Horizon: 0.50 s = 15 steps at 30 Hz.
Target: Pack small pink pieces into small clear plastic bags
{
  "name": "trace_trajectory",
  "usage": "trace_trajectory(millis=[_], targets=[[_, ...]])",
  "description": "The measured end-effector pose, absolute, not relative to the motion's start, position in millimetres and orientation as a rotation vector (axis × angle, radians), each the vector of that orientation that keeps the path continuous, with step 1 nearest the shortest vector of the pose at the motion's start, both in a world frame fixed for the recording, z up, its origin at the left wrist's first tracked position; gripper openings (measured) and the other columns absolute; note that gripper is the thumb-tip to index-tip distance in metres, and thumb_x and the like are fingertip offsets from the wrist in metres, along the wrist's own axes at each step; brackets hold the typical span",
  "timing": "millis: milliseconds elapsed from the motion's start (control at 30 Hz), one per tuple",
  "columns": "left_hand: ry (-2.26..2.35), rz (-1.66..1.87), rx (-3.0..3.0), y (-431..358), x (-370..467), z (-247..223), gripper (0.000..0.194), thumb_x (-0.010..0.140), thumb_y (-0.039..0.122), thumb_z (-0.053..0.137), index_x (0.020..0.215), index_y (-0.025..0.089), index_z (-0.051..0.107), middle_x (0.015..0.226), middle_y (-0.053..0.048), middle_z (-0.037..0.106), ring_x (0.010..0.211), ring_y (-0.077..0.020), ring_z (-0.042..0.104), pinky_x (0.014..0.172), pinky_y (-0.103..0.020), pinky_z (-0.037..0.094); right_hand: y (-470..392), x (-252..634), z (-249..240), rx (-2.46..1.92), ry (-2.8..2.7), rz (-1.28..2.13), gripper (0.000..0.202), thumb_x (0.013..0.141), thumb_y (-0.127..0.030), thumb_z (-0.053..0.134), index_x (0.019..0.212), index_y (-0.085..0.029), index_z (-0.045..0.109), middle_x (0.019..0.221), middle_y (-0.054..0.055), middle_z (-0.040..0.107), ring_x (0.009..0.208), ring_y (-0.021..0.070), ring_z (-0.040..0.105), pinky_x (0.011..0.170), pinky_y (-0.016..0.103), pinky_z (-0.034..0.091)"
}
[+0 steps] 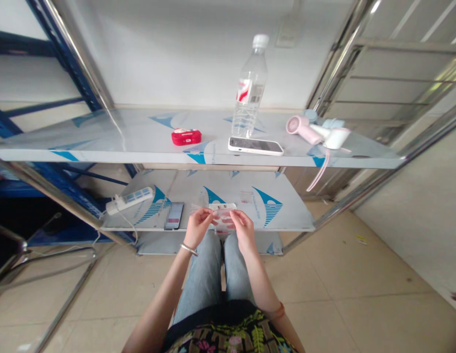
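Note:
Between my two hands a small clear plastic bag (223, 215) is stretched out, above the front edge of the lower shelf. My left hand (199, 224) pinches its left edge between thumb and fingers. On the opposite side, my right hand (242, 226) pinches the right edge. Just behind the bag, a small white object (222, 206) lies on the shelf; I cannot make out its kind. A dark phone (175, 215) rests to the left of my left hand. Faint clear plastic pieces (245, 197) lie beyond my fingers.
A white power strip (130, 200) is at the lower shelf's (287, 211) left end. The upper shelf (139, 142) carries a red case (186, 137), a clear bottle (250, 88), a white-cased phone (255, 146) and a pink handheld fan (303, 129) with a hanging strap. Metal posts flank both sides.

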<state>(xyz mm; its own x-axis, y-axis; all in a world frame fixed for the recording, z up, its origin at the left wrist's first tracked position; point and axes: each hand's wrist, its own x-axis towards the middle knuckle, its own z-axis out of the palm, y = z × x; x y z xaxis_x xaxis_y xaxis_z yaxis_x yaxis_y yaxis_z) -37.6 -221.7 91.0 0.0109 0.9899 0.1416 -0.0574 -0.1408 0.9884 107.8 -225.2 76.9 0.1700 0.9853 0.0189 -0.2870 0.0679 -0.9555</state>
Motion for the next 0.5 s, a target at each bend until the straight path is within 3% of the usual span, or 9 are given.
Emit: trace_trajectory(millis=[333, 500], targets=[[1.244, 1.432, 1.474, -225.3, -27.1, 103.9, 0.029, 0.076, 0.044, 0.068, 0.074, 0.015, 0.068, 0.072, -0.003, 0.069, 0.069, -0.0139, 0.061, 0.07, -0.024, 0.047, -227.9, 109.1, 86.8, -1.056, -0.789, 1.051, 0.043, 0.068, -0.055, 0.072, 0.085, -0.016, 0.065, 0.081, 0.006, 0.07, 0.071, 0.0198, 0.065, 0.053, 0.025, 0.045], [1.295, 1.5, 1.447, -229.4, -22.4, 110.8, 0.029, 0.077, 0.044, 0.066, 0.075, 0.015, 0.067, 0.073, -0.004, 0.069, 0.07, -0.0145, 0.062, 0.07, -0.025, 0.047, -228.6, 110.4, 88.0, -1.069, -0.824, 0.934, 0.036, 0.069, -0.049, 0.072, 0.082, -0.015, 0.067, 0.083, 0.006, 0.07, 0.08, 0.0193, 0.063, 0.069, 0.028, 0.047]])
